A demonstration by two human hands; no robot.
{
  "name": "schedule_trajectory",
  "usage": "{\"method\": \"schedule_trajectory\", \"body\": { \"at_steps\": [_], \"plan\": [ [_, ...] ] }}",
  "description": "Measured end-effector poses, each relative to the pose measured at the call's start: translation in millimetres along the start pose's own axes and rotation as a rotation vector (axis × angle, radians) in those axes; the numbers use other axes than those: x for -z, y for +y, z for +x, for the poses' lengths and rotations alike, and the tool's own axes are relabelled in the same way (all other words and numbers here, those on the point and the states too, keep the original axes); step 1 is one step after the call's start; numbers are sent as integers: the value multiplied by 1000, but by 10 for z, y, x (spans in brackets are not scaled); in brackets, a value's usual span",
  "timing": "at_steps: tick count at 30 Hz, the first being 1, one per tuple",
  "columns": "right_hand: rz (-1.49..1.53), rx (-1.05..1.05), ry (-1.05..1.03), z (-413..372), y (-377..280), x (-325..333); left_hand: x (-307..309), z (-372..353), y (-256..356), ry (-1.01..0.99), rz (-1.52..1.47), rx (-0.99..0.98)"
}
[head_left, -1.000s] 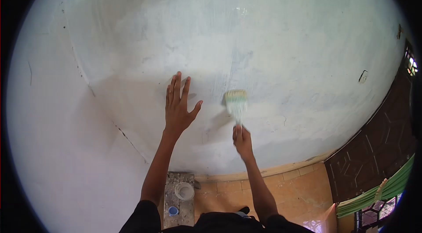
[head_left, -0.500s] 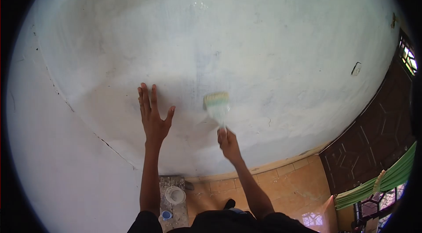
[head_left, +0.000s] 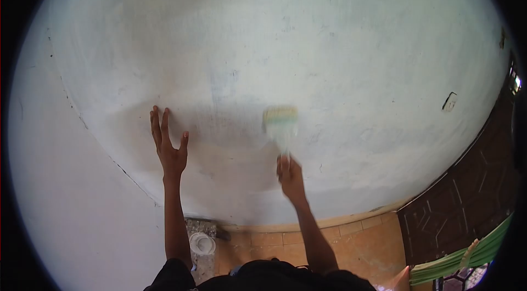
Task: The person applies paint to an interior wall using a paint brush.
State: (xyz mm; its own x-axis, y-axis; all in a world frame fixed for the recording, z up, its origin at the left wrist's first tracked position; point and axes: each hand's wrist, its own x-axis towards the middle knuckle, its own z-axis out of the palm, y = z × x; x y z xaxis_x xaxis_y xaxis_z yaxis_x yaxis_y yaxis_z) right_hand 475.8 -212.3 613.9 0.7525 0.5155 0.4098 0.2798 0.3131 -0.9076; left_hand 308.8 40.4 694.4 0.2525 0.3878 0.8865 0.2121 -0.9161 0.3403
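Near the centre of the frame the wide brush (head_left: 280,121), which seems light, with soft bristles on the wall (head_left: 340,44) and a stiff handle best held low, is gripped by the closed right hand (head_left: 290,174), while the open left hand (head_left: 169,147) rests flat on the wall at centre-left.

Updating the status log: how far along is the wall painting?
Seemingly done: the upper wall carries a pale greenish coat. In hand: the right hand presses the brush on the wall at mid height, and the left hand lies flat, open, beside it. Left: the duller, patchy band below the brush, down to the floor edge. A white pot stands below.
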Motion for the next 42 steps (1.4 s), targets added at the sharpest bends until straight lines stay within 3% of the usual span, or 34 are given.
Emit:
{"method": "schedule_trajectory", "body": {
  "at_steps": [2,5,9,10,13,16,17,19,21,22,24,27,30,33,38,40,42],
  "plan": [
    [-51,-256,-65,-395,187,159,1,-50,53,-6,3,44],
    [-39,-115,-47,-268,-212,207,-37,-88,123,20,-17,51],
    [-88,226,-26,488,-951,213,-76,-96,281,27,-31,103],
    [-95,201,-45,608,-963,247,-89,-98,303,31,-31,114],
    [-118,235,-21,556,-652,244,-127,-89,289,44,-22,104],
    [-65,7,-49,-7,108,262,-125,-83,264,34,-23,99],
    [-161,-9,-56,-237,214,281,-121,-96,261,26,-25,104],
    [-63,-80,-82,-344,160,193,-164,-145,225,36,25,69],
    [14,-61,-81,-248,-372,17,-226,-113,204,45,57,41],
    [-80,92,-64,-63,-581,-49,-233,-123,199,39,68,36],
    [-44,163,-106,321,-961,-169,-232,-114,192,20,76,38],
    [-21,18,-181,697,-1231,-266,-175,-124,180,-21,74,60],
    [-3,55,-140,530,-642,-342,-130,-102,127,-51,60,49],
    [-77,-80,-193,103,-285,-251,-92,-126,72,-80,42,46],
    [-288,62,-106,129,-925,-3,-39,-107,80,-126,38,55],
    [-375,4,-224,303,-1511,229,-45,-97,20,-135,49,20],
    [-441,-25,-209,432,-1765,341,-62,-135,-9,-136,55,9]
  ]
}}
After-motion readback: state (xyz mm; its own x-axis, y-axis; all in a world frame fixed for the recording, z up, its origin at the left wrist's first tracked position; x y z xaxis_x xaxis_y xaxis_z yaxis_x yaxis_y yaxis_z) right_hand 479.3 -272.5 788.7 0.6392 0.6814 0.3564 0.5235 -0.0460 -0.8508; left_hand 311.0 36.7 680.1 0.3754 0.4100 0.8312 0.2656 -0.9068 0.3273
